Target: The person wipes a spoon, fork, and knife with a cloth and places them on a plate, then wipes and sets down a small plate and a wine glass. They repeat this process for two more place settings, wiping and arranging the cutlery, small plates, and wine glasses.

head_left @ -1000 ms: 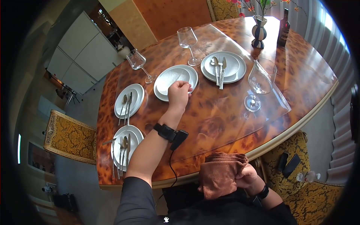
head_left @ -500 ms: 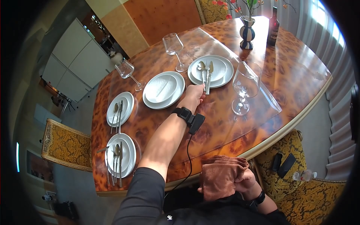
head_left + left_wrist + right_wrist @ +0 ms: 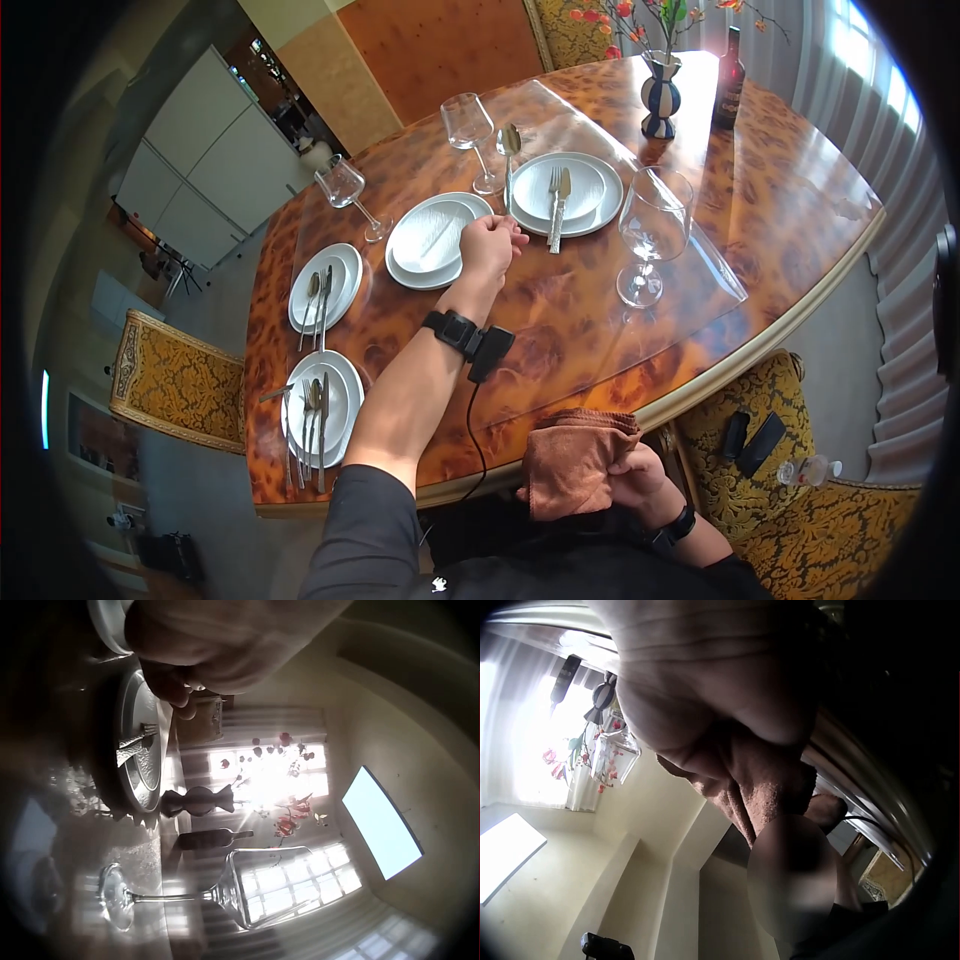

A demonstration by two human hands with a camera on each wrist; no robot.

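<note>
The left hand (image 3: 488, 248) pinches the handle of a spoon (image 3: 509, 142), which stands upright above the table between two plate stacks. To its right, a fork (image 3: 555, 195) and a knife (image 3: 563, 200) lie on stacked white plates (image 3: 607, 212). The middle stack (image 3: 408, 268) beside the hand bears no cutlery. Near the table's front edge, the right hand (image 3: 640, 478) grips a folded brown cloth (image 3: 570, 470). In the left wrist view the left hand (image 3: 217, 637) hides most of the spoon; in the right wrist view cloth (image 3: 761, 795) hangs from the right hand (image 3: 705, 682).
Two wine glasses (image 3: 468, 122) (image 3: 341, 183) stand behind the plates, and a larger glass (image 3: 655, 225) stands right of them. A vase (image 3: 660, 98) and a bottle (image 3: 729, 92) are at the back right. Two more plate settings (image 3: 350, 290) (image 3: 350, 410) lie at the left.
The left hand went right to the cutlery on the right-hand plates, took hold of the spoon and lifted it off, moving back left. The right hand keeps its grip on the cloth.
</note>
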